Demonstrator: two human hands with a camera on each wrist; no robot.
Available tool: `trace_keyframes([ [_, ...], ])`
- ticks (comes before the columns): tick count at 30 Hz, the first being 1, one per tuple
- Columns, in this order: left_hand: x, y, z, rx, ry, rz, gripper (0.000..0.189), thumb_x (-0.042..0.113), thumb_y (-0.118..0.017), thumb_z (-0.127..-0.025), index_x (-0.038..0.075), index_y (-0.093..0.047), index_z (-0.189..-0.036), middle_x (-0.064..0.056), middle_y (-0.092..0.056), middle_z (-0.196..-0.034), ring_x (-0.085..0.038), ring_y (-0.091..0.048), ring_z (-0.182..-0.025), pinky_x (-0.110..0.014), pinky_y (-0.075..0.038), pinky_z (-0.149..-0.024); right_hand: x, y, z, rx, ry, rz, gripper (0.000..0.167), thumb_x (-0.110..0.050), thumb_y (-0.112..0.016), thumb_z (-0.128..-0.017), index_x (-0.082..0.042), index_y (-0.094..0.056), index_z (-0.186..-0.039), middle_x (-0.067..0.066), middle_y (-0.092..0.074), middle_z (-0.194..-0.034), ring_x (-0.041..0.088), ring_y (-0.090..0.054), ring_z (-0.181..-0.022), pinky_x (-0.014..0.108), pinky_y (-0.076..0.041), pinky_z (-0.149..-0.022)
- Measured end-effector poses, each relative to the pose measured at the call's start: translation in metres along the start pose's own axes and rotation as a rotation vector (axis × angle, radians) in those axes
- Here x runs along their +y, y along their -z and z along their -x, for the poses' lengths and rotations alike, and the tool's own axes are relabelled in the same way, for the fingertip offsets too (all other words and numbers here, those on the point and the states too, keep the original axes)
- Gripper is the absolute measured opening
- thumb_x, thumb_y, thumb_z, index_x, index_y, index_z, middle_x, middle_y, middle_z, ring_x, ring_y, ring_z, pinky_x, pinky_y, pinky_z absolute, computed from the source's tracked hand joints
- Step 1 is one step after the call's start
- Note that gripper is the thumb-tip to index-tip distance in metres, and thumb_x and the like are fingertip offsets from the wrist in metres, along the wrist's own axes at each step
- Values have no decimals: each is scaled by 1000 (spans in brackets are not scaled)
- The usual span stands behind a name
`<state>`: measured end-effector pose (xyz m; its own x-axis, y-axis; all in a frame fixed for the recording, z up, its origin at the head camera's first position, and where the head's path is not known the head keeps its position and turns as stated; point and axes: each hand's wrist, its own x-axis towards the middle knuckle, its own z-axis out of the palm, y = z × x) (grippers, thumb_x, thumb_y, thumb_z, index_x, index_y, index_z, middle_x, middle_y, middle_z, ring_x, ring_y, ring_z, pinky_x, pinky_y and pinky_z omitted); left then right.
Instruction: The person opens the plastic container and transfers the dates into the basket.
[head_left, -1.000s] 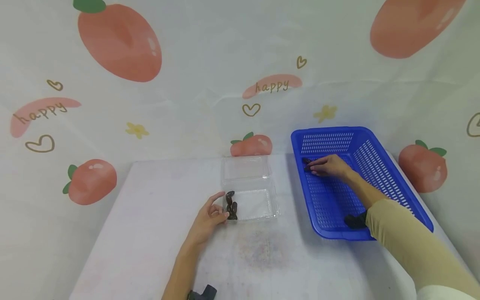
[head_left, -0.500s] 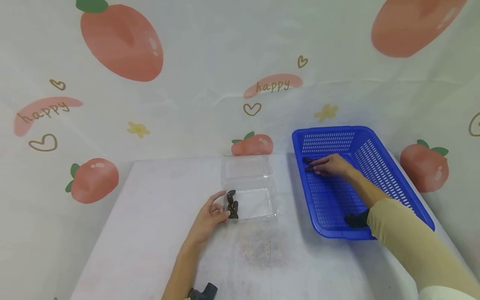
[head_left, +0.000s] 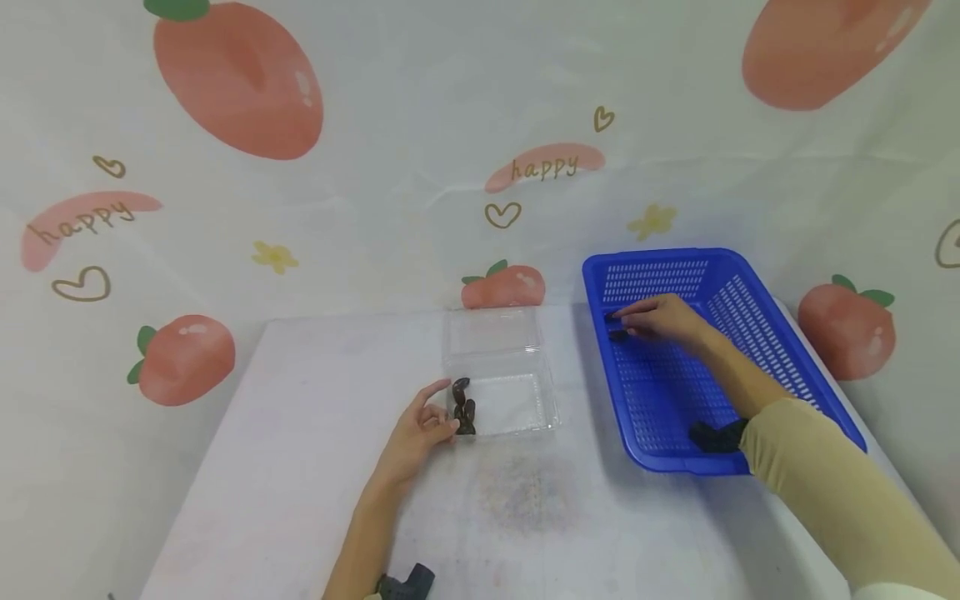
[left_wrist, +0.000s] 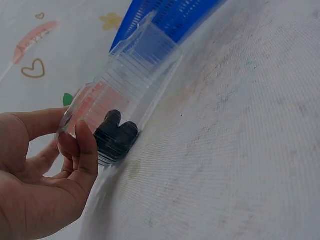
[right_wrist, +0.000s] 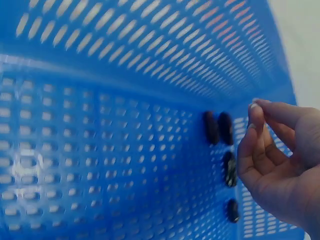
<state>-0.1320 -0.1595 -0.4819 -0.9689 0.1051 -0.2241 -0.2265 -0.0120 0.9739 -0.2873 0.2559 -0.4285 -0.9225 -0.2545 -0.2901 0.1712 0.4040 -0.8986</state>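
In the head view, my left hand (head_left: 416, 429) holds the left side of a clear plastic clamshell box (head_left: 517, 433), whose lid lies open toward the wall. In the left wrist view, thumb and fingers pinch the box's rim. Several dark brown, glossy oval pieces (head_left: 465, 412) lie along the box's left side. My right hand (head_left: 663, 318) reaches into a blue plastic basket (head_left: 630, 454), fingers loosely bent. More dark oval pieces (right_wrist: 211, 127) lie near the basket's left wall, beside the fingertips. Nothing shows between the fingers in the right wrist view.
A white cloth-covered table (head_left: 315, 500) bears the box and basket, with a stained patch in front of the box. Behind stands a white printed backdrop (head_left: 390, 167). The basket's raised slotted walls surround my right hand.
My right hand has shifted slightly toward the basket's far end, and a dark piece shows below its fingers. My left hand keeps its hold on the box.
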Motion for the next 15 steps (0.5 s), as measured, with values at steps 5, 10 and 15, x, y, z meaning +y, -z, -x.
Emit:
trace_keyframes([
  [5,0,1,-1,-5,-1,6,68,-4,-68,-89,18,-44,-148,-3,-46,-83,-18,-56,-78,-31,-55,-76,-18,-4,8,14,56,-43,44,-15,-60,-100,15,-53,-131,1,-71,-98,8,-67,-84,25,-57,-79],
  [10,0,1,-2,-8,6,8,68,-5,-67,-88,18,-44,-148,-2,-46,-83,-18,-56,-77,-30,-55,-76,-37,-13,17,8,99,-45,41,-17,-57,-102,12,-55,-131,9,-70,-109,7,-68,-87,25,-57,-81],
  [15,0,2,-1,-25,6,16,69,-5,-67,-88,15,-42,-149,-2,-46,-84,-17,-56,-77,-29,-54,-76,-54,-24,26,7,113,-12,38,-19,-58,-102,7,-60,-129,17,-67,-115,14,-68,-92,23,-56,-81],
])
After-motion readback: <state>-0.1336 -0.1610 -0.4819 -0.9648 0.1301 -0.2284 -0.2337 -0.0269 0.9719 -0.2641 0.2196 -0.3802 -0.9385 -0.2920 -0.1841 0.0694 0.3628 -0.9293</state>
